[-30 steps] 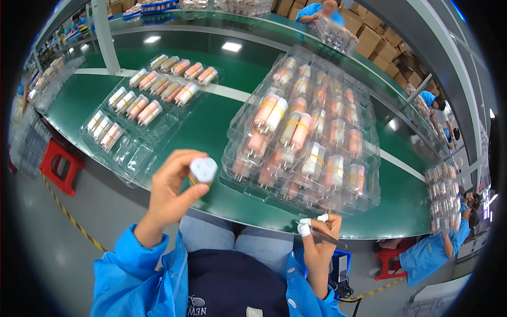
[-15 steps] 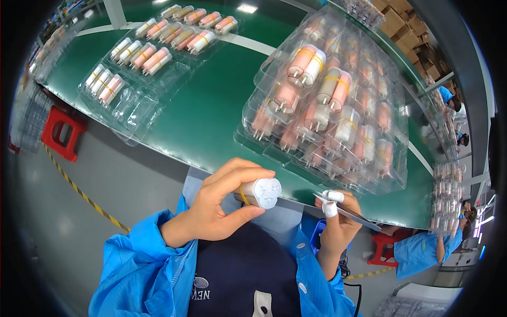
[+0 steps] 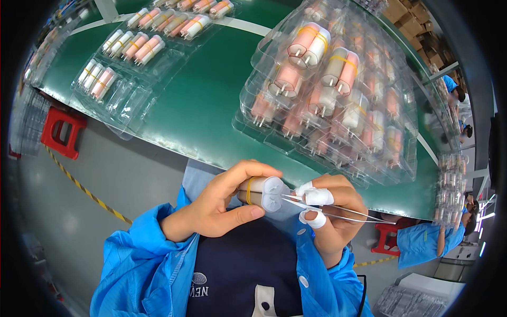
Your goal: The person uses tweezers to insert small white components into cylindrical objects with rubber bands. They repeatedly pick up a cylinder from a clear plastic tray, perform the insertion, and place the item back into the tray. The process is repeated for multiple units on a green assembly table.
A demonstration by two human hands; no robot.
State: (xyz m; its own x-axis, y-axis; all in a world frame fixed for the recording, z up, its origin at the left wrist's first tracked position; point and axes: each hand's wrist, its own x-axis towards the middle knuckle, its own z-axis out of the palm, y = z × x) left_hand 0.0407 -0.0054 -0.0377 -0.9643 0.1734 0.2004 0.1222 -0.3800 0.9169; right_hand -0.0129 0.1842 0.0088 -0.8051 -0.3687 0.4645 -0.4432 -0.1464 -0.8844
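My left hand (image 3: 214,208) is closed around a bundle of cylinders (image 3: 254,191), pinkish and greyish, bound with a yellow rubber band. The bundle's whitish end cap (image 3: 273,194) faces right. White tape wraps several fingertips of my right hand (image 3: 340,216), which pinches metal tweezers (image 3: 293,198). Their slightly parted tips meet the whitish end, though whether they grip anything there cannot be made out. Both hands are in front of my body, by the near edge of the green table (image 3: 211,100).
Stacked clear plastic trays (image 3: 317,142) with many similar banded bundles stand at right. Another clear tray (image 3: 140,108) at left holds rows of bundles and some unfilled pockets. A red stool (image 3: 62,133) is on the floor. A co-worker in blue (image 3: 422,245) is at far right.
My right hand has moved left and up, bringing the tweezers from beside the bundle to its whitish end. The bundle has turned slightly in my left hand.
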